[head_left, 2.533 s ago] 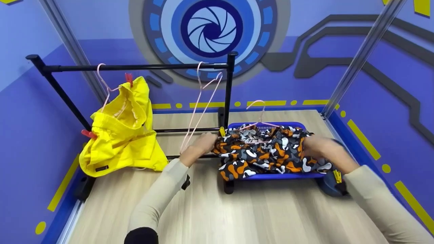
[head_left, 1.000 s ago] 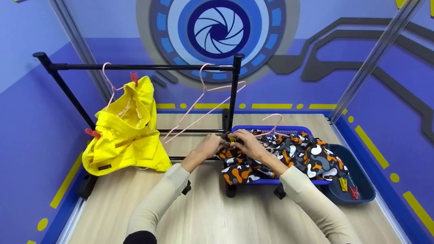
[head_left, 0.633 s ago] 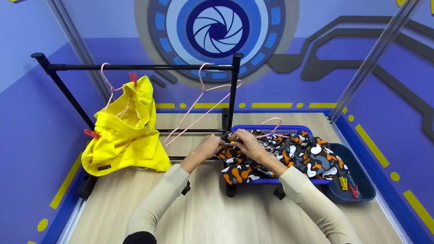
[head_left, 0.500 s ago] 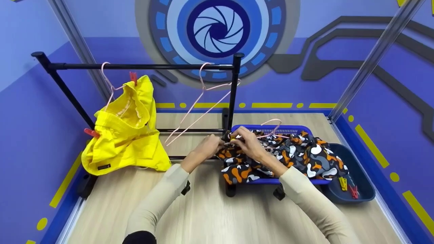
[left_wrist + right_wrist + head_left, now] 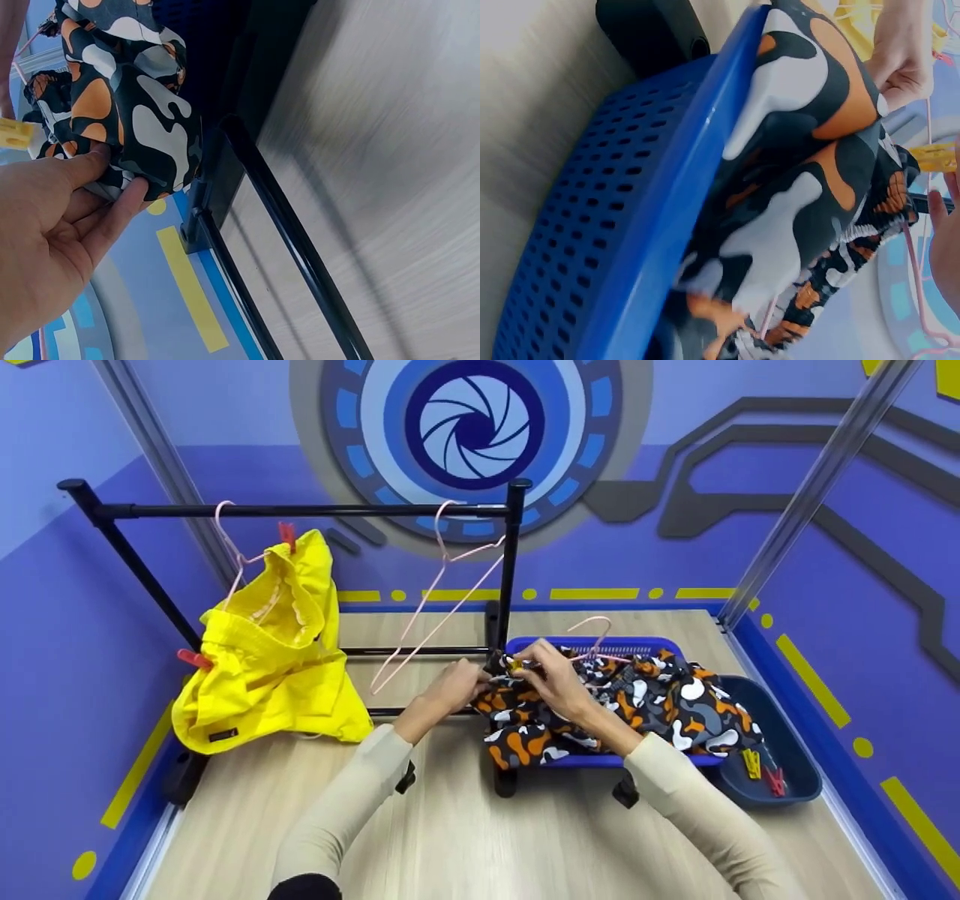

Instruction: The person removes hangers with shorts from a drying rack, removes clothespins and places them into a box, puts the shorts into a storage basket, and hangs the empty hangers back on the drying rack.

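A black, orange, grey and white camouflage-print garment [image 5: 637, 697] with a gathered elastic waistband lies across a blue plastic basket [image 5: 667, 645]. A pink hanger [image 5: 596, 639] sits at its waist, its hook standing up. My left hand [image 5: 451, 688] pinches the garment's left waist edge between thumb and fingers, clearly so in the left wrist view. My right hand [image 5: 556, 679] pinches a yellow clothespin [image 5: 934, 157] at that same corner. The clothespin's jaws are mostly hidden in the head view. The hanger's left end by the clothespin is partly covered.
A black clothes rack [image 5: 300, 511] stands at left and centre. Yellow clothing [image 5: 270, 660] hangs there from a pink hanger with red clothespins. Another pink hanger [image 5: 442, 585] hangs bare. A navy bin [image 5: 795, 765] at right holds a yellow [image 5: 751, 763] and a red clothespin [image 5: 775, 781].
My right hand has moved left from the garment's right end to the clothespin at its left corner. The garment's right end has shifted, uncovering more of the navy bin. The bare hanger has swung.
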Motion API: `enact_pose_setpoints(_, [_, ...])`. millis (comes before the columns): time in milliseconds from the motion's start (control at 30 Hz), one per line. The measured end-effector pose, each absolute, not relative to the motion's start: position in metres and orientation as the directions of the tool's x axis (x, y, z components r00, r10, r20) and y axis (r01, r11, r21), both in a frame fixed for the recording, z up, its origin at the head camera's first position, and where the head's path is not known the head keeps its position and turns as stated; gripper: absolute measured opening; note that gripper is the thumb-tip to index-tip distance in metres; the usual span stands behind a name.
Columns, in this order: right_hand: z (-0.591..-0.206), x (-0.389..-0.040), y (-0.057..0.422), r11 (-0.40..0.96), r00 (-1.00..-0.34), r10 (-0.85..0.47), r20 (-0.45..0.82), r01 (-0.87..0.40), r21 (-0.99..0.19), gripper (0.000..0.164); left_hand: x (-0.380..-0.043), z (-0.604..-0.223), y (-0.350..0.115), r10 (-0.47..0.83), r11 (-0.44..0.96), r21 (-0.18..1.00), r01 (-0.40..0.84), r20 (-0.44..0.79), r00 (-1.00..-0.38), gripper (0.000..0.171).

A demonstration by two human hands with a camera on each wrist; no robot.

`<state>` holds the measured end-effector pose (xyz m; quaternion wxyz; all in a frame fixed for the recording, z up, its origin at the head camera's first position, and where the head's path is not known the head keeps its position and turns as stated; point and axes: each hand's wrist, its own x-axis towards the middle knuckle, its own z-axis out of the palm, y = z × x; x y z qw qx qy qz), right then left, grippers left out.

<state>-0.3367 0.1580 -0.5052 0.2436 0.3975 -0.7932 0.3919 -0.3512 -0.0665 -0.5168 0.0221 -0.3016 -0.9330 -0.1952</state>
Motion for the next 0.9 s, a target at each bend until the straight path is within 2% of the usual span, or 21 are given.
enact_pose_setpoints(233, [-0.488,-0.323,0.175,0.452,-0.454,-0.559,0.694,-0.868,-0.204,0.037,-0.351,-0.517,-0.072,0.544,0.750,0.358,0.557,0.145,-0.826,0.015])
enact_pose_setpoints(333, [-0.483,-0.320,0.189,0.458,-0.398,-0.547,0.737,-0.879,-0.135,0.041,-0.351,-0.518,-0.075,0.549,0.747,0.346,0.568,0.163,-0.820,0.014])
enact_pose_setpoints(467, [-0.472,-0.320,0.216,0.476,-0.329,-0.504,0.799,-0.877,-0.062,0.038,-0.351,-0.518,-0.079,0.548,0.749,0.335,0.572,0.173,-0.819,0.013])
enact_pose_setpoints(567, [-0.458,-0.330,0.247,0.562,-0.300,-0.446,0.843,-0.827,0.003,0.034,-0.351,-0.518,-0.080,0.532,0.754,0.362,0.548,0.151,-0.833,0.014])
enact_pose_setpoints(633, [-0.447,-0.342,0.271,0.651,-0.324,-0.394,0.860,-0.759,0.012,0.030,-0.351,-0.517,-0.081,0.523,0.756,0.379,0.534,0.141,-0.840,0.014])
enact_pose_setpoints(700, [-0.439,-0.355,0.297,0.725,-0.389,-0.317,0.865,-0.687,-0.043,0.027,-0.351,-0.517,-0.081,0.518,0.759,0.383,0.526,0.135,-0.845,0.014])
enact_pose_setpoints(900, [-0.445,-0.379,0.371,0.828,-0.675,-0.047,0.736,-0.438,-0.349,0.036,-0.352,-0.516,-0.081,0.514,0.765,0.374,0.524,0.134,-0.847,0.014])
